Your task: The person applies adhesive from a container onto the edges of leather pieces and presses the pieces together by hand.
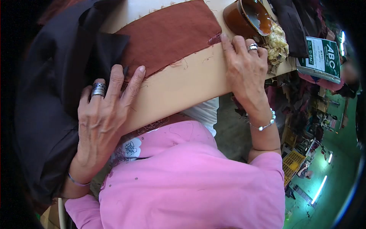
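A reddish-brown fabric piece (167, 36) with frayed edges lies flat on the pale table (183, 82). My left hand (105, 103), with rings, has its fingers apart; its thumb touches the fabric's lower left edge, and its other fingers rest on dark cloth (57, 95) beside it. My right hand (246, 66) lies at the fabric's right end, its index fingertip by a darker, rough patch at the corner. Its fingers are spread slightly and hold nothing visible.
A brown glossy pot (242, 19) stands at the table's top right, against a crumpled yellowish wad (277, 47). Farther right are more dark cloth (291, 26), a green and white ABC package (324, 57), a yellow crate (292, 162) and a distant person (305, 172).
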`<state>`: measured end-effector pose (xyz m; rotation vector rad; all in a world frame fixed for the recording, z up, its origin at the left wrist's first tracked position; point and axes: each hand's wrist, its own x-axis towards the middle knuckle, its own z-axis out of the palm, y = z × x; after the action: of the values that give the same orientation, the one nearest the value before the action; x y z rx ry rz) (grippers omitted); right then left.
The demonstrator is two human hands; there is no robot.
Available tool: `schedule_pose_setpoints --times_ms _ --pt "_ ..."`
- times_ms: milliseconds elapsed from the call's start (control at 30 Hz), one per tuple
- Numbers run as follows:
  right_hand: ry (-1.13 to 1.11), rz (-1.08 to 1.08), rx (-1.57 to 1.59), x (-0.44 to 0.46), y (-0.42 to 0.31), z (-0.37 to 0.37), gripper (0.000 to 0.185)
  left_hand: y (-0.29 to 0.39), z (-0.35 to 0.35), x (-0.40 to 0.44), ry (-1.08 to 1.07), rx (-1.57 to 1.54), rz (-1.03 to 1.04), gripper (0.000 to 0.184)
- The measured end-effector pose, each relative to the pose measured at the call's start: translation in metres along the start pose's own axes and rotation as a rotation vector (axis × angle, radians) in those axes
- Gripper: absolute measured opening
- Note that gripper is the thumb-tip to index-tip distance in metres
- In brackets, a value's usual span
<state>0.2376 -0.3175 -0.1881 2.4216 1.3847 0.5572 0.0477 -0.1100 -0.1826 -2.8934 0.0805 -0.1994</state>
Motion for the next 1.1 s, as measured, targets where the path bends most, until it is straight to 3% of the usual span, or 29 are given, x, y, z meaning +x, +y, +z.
schedule_pose_setpoints --times_ms 233,467,600,733,867,967,1033,1100 --pt "0.025 -0.082 -0.065 0.000 0.008 0.009 0.062 0.000 0.001 -0.003 0.009 -0.013 -0.013 0.058" --pt "0.013 -0.134 0.064 0.000 -0.013 -0.008 0.056 0.000 -0.002 -0.005 -0.015 -0.016 -0.023 0.061" --pt "-0.012 -0.069 -0.020 0.001 -0.016 -0.005 0.056 0.000 -0.007 -0.007 -0.051 -0.035 -0.033 0.059" --pt "-0.038 -0.171 0.217 -0.003 -0.043 -0.019 0.054 -0.001 -0.007 -0.010 -0.051 -0.064 -0.043 0.054" --pt "-0.099 -0.180 0.592 0.012 -0.019 -0.028 0.039 -0.002 0.000 -0.013 -0.006 -0.080 -0.053 0.048" --pt "0.138 -0.014 0.705 0.023 0.033 -0.036 0.045 -0.002 -0.001 -0.009 0.013 -0.069 -0.041 0.045" --pt "0.084 0.165 0.419 0.026 0.059 -0.046 0.043 -0.003 -0.004 -0.007 0.014 -0.032 0.011 0.043" --pt "0.029 0.111 0.269 0.031 0.084 -0.029 0.047 -0.005 -0.005 -0.007 0.022 -0.028 0.038 0.042"
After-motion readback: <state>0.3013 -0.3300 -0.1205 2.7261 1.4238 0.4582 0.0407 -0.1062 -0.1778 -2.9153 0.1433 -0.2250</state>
